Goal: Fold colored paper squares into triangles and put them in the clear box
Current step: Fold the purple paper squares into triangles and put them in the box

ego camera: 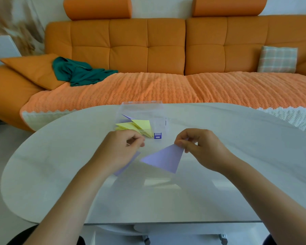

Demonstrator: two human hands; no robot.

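My right hand (200,147) pinches one corner of a folded purple paper triangle (163,159) and holds it just above the table. My left hand (121,149) hovers to its left with fingers curled; whether they hold anything I cannot tell. Purple paper (126,165) lies on the table, mostly hidden under that hand. Behind both hands stands the clear box (140,110) with a blue latch (157,135). Inside it lie several yellow triangles (136,127) and a purple one (128,117).
The white oval table (60,165) has a glossy top, and its far edge runs close to an orange sofa (166,50). A green cloth (79,72) and cushions lie on the sofa.
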